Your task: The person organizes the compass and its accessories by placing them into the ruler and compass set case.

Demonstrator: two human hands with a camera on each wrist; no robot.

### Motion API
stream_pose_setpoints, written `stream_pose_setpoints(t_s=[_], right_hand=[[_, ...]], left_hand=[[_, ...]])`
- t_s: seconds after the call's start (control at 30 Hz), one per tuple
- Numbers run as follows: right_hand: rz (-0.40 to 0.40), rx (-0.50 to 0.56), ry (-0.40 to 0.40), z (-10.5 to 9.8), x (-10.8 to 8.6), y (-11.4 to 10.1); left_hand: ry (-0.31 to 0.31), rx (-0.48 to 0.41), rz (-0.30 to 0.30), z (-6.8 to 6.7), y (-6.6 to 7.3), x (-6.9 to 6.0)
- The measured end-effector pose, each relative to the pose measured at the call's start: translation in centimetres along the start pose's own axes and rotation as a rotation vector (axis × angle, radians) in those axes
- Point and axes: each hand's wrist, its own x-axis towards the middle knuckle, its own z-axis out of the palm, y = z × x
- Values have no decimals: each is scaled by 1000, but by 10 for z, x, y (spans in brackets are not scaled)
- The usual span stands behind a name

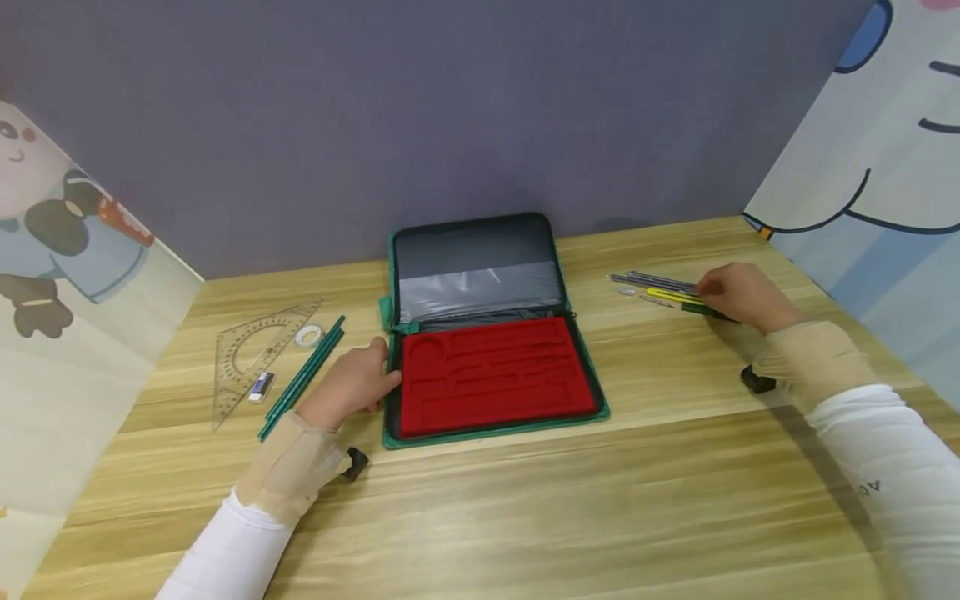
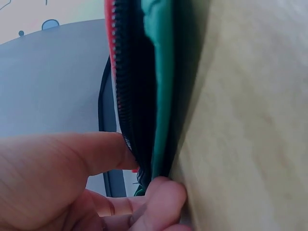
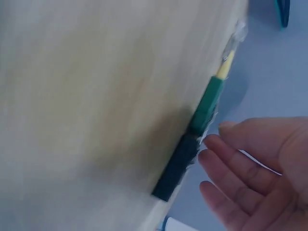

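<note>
An open zip case (image 1: 495, 431) with green edging lies flat, its red moulded insert (image 1: 498, 367) showing shaped hollows. My left hand (image 1: 356, 379) pinches the case's left edge; in the left wrist view the thumb lies by the black zip (image 2: 121, 72) and the fingertips by the green edging (image 2: 164, 86). On the right, my right hand (image 1: 746, 296) hovers at the near end of a small group of writing tools: grey pencils (image 1: 656, 281), a yellow one (image 1: 671, 295) and a green-and-black one (image 3: 206, 106). Its fingers are loosely bent, with nothing visible between them.
Left of the case lie several dark green pencils (image 1: 303, 382), a white ring-shaped roll (image 1: 308, 336), an eraser (image 1: 261, 387) and a clear set square (image 1: 218, 375) with a protractor scale. A grey panel (image 1: 480, 125) rises behind the wooden table (image 1: 525, 517).
</note>
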Motion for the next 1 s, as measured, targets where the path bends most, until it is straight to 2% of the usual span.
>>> stream_pose_setpoints(t_s=[0.2,0.8,1.0], right_hand=[[34,38,-34,1,1,7],[58,26,-147,1,6,9],[30,26,-158,1,8,10]], left_hand=[[-5,-16,-2,1,-1,1],[4,-31,-7,2,-2,2],[9,-28,-10,2,-3,3]])
